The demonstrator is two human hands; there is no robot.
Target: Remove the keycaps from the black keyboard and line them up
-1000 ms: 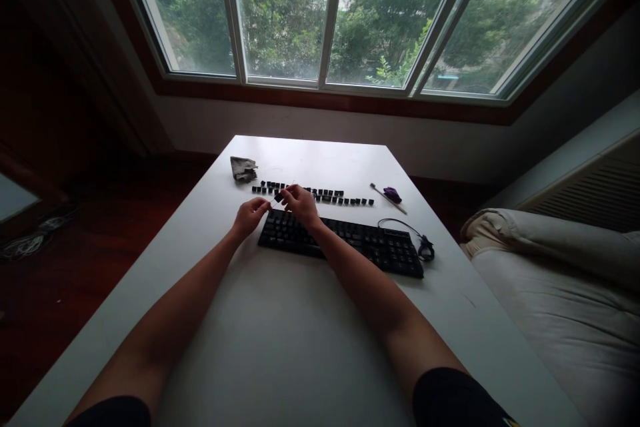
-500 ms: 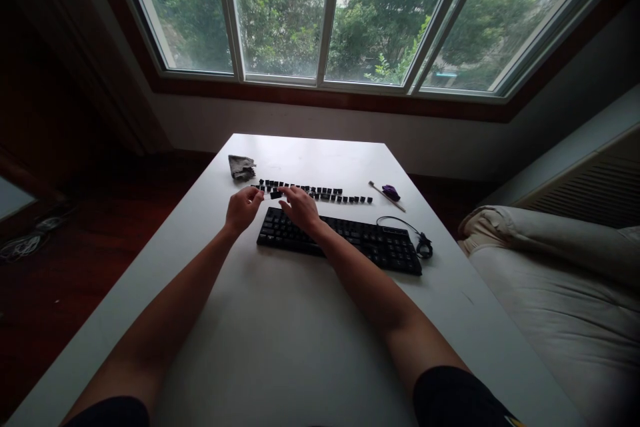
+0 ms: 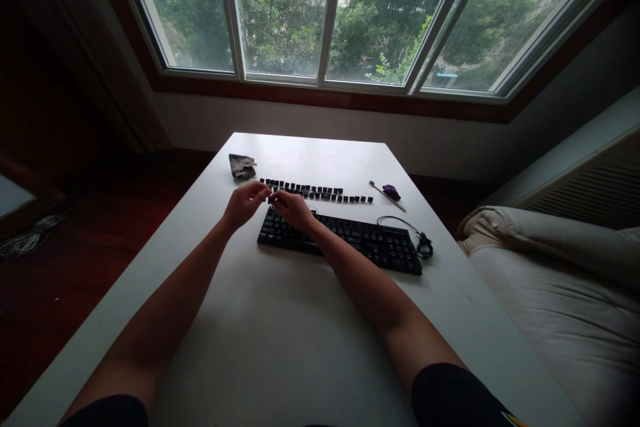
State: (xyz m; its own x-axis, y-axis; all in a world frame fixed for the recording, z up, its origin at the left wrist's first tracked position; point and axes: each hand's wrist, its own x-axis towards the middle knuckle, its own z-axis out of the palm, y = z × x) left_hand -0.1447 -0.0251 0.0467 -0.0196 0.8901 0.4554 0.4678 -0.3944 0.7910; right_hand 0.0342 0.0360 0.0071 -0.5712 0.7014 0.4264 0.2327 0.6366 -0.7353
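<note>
A black keyboard [image 3: 360, 243] lies across the white table [image 3: 280, 347]. Behind it runs a row of loose black keycaps [image 3: 325, 194]. My left hand [image 3: 244, 203] and my right hand [image 3: 294, 209] meet above the keyboard's left end, fingers pinched together around a small black keycap [image 3: 271, 199] held between them. Both forearms stretch out over the table.
A crumpled grey cloth [image 3: 242, 166] sits at the far left of the table. A thin brush [image 3: 386, 196] and a purple object [image 3: 391, 192] lie at the far right. The keyboard's coiled cable [image 3: 420, 240] rests by its right end. A pale sofa [image 3: 560, 280] stands at the right.
My right hand had reached toward the keycap row with fingers spread; it has drawn back to meet my left hand, and both pinch a keycap between them.
</note>
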